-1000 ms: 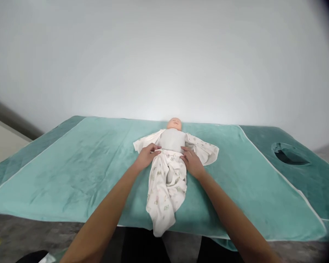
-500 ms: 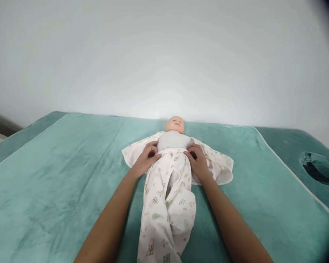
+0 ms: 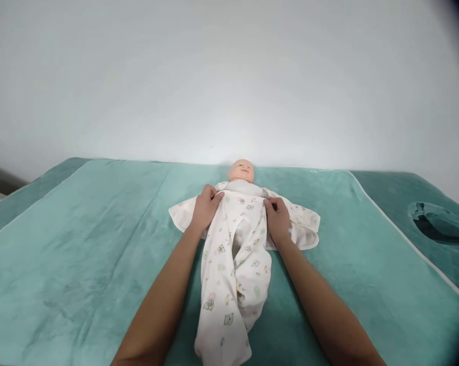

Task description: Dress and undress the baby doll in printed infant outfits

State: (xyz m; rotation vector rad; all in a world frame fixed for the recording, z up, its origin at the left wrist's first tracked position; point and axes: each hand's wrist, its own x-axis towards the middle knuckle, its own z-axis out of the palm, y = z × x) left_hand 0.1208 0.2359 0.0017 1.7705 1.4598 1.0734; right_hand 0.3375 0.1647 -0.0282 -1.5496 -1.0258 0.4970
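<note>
The doll point(image 3: 241, 173) is hidden from the chest down by the printed cloth point(image 3: 233, 254), whose lower end is cut off at the bottom edge. Whether its top edge is pinched by the left hand point(image 3: 205, 207) and right hand point(image 3: 278, 219) cannot be told.

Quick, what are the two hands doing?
Left hand: closed on the top edge of the printed cloth, beside the doll.
Right hand: closed on the same edge.
</note>
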